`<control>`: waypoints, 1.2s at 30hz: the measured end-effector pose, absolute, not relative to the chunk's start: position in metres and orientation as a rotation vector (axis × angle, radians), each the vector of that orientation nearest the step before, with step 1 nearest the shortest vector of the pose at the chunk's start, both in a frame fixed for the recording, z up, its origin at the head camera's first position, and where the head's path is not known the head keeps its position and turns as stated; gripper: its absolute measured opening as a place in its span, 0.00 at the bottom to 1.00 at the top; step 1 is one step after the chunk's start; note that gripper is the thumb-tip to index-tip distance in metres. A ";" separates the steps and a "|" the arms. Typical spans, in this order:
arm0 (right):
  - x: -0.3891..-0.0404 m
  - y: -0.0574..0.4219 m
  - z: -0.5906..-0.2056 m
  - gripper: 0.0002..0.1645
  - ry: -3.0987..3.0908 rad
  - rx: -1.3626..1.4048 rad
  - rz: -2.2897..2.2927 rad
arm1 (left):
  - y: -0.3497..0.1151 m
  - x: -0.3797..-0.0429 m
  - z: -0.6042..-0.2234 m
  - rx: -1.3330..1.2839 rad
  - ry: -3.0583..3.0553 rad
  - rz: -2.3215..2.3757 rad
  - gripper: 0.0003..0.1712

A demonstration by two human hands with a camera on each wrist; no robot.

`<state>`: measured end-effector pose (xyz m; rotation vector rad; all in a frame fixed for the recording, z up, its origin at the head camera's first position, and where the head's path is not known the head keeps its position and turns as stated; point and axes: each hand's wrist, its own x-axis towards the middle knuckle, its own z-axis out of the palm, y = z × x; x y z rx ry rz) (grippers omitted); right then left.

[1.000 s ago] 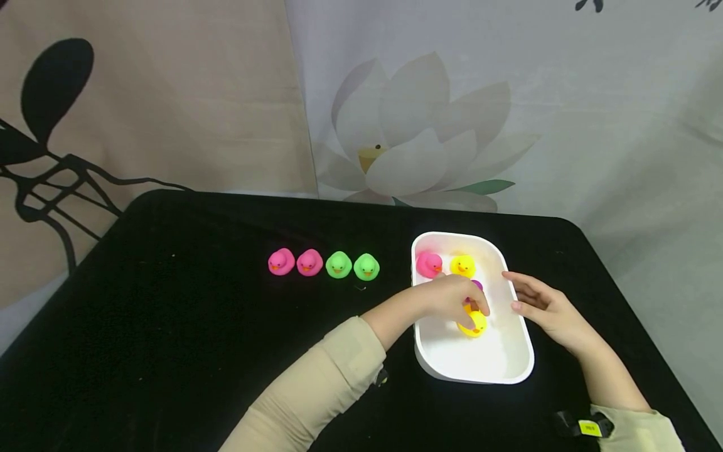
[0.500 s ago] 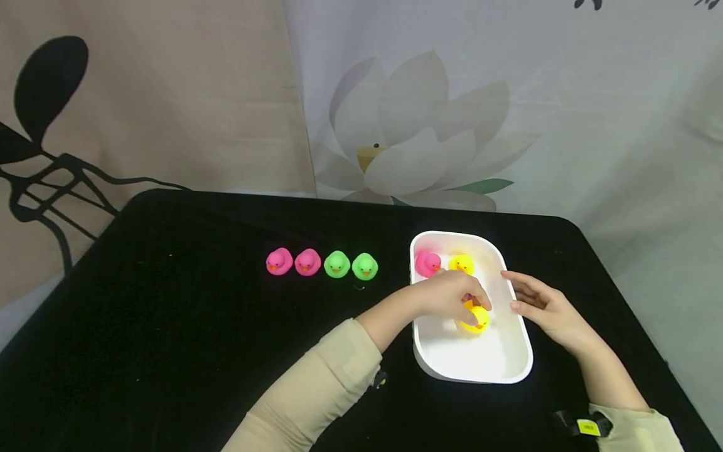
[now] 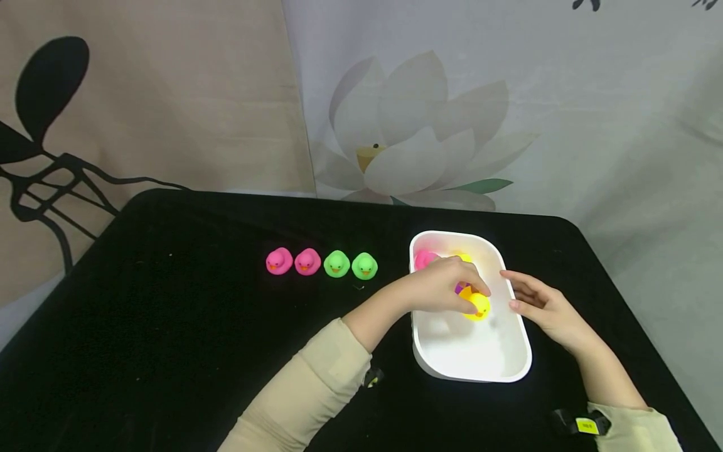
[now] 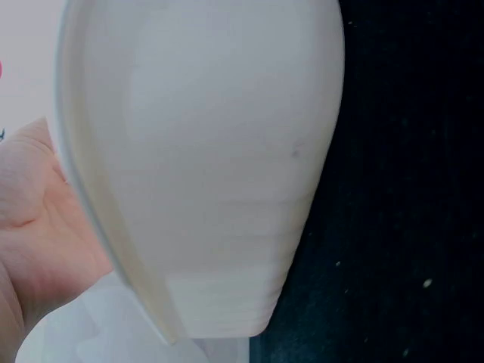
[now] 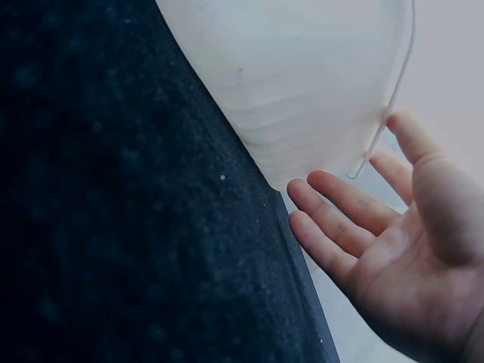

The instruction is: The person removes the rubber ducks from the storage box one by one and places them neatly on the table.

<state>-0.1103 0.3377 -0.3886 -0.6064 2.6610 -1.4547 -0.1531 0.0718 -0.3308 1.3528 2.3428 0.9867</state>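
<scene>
Inside a white tray (image 3: pixel 471 358), my left hand (image 3: pixel 443 285) pinches a yellow rubber duck (image 3: pixel 479 306) between thumb and fingers. A purple thing (image 3: pixel 460 288), partly covered by that hand, shows just behind the duck. Farther back in the tray sit a pink rubber duck (image 3: pixel 425 258) and another yellow one (image 3: pixel 465 257), both partly hidden. Along the tray's right side, my right hand (image 3: pixel 550 311) has its fingers extended. The right wrist view shows its thumb (image 5: pixel 412 140) at the rim and the other fingers beside the outer wall. In the left wrist view the tray wall hides the left fingers.
Left of the tray, two pink ducks (image 3: pixel 307 262) and two green ducks (image 3: pixel 337 263) form a row on the black tablecloth (image 3: pixel 186 326). Behind the table hangs a pale printed curtain (image 3: pixel 593 125).
My left hand has shifted the yellow duck a little toward the back of the tray, covering more of the ducks there. The right hand and the tray stay nearly in place.
</scene>
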 end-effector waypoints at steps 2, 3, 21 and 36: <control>-0.110 0.338 -0.389 0.31 2.660 -0.602 -1.454 | 0.069 -0.153 -0.329 1.362 2.353 1.006 0.22; -0.110 0.338 -0.388 0.31 2.662 -0.600 -1.451 | 0.067 -0.153 -0.328 1.361 2.361 1.017 0.22; -0.111 0.339 -0.389 0.30 2.655 -0.616 -1.467 | 0.032 -0.141 -0.302 1.384 2.483 1.204 0.18; -0.110 0.338 -0.390 0.31 2.664 -0.603 -1.471 | -0.013 -0.132 -0.293 1.272 2.546 1.302 0.17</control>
